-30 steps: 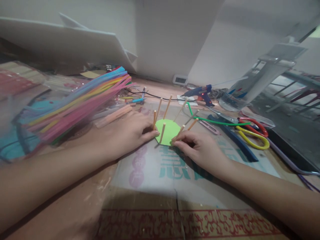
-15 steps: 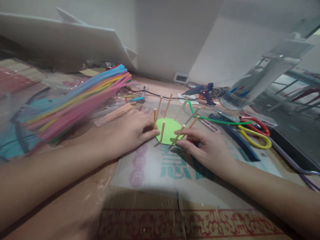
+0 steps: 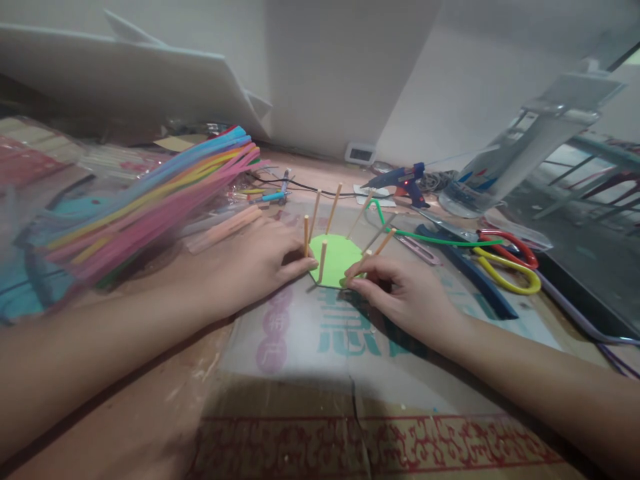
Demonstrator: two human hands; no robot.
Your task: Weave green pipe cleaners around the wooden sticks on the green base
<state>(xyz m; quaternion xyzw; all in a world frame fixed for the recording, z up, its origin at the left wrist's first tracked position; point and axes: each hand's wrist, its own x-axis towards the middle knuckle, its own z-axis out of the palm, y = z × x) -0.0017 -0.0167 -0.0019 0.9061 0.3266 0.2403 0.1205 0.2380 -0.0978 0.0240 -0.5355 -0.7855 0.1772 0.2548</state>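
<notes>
A flat bright-green many-sided base [image 3: 337, 257] lies on the plastic-covered work surface, with several thin wooden sticks [image 3: 333, 209] standing up around its edge. At its left edge, my left hand [image 3: 265, 257] is closed, thumb and fingers gripping the rim beside a leaning upright stick [image 3: 307, 235]. My right hand [image 3: 400, 287] pinches a short wooden stick [image 3: 367, 255] at the near right edge of the base; the stick's lower end is partly hidden by the fingertips. Another stick [image 3: 323, 261] stands at the near edge between both hands.
Colourful pipe cleaners [image 3: 175, 200] lie in a bundle at left. Behind the base are a blue glue gun [image 3: 400, 180] and a small white digital display [image 3: 361, 153]. Red-and-yellow-handled scissors [image 3: 510, 270], a bent green pipe cleaner [image 3: 440, 240] and a clear bottle [image 3: 480, 177] are at right.
My right thumb and fingers have shifted slightly left and closed further over the near right stick, covering more of its lower part. My left hand keeps its place at the base.
</notes>
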